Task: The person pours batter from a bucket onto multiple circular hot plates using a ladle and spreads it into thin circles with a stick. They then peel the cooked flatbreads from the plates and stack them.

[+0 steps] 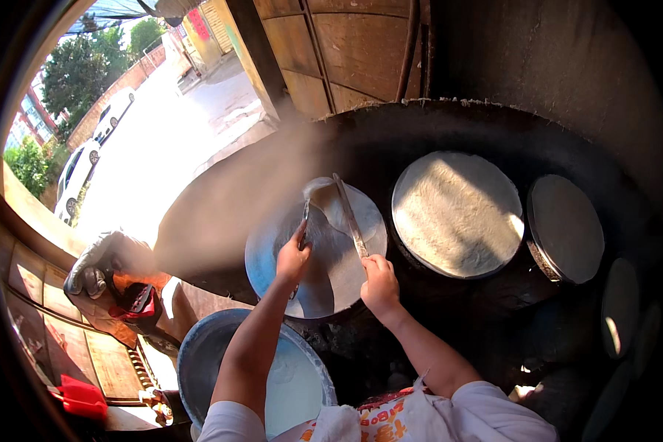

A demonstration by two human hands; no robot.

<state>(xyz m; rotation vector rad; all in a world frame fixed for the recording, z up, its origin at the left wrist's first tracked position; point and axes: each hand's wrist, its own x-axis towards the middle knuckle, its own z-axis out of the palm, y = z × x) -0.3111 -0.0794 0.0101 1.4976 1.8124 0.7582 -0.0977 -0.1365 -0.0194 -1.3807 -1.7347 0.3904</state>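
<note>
My left hand (294,259) grips the handle of a utensil (306,210), probably a ladle; steam and pale batter blur its head. In my right hand (380,283) is a flat wooden stick (349,215), angled up over the griddle. Both hands are above a round metal griddle plate (345,287). Pale wet batter (334,210) lies on its far part, beside the stick. Below my left forearm stands a large tub (190,353) with whitish liquid batter (293,387) in it.
Right of the griddle, a second round plate (456,215) carries a pale flat layer. Farther right, another round plate (568,229) is tilted. Steam (237,204) drifts at the left. A red plastic scoop-like object (84,396) sits lower left. Metal panels (359,50) stand behind.
</note>
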